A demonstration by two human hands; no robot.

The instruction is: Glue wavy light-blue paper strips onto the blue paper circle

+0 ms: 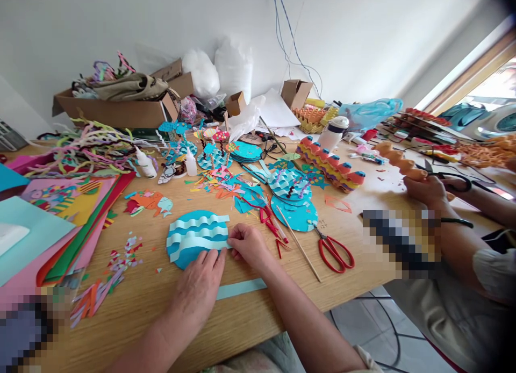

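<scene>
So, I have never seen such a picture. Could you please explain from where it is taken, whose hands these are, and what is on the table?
No machine here: a camera on a person's head looks forward and down. The two bare hands in the middle are that person's. The left hand rests on the lower edge of a blue disc; the right hand seems to pinch the lowest pale strip's end. On the table are paper scraps, a stick, scissors and white bottles. At right, another person's hand holds orange carton.
</scene>
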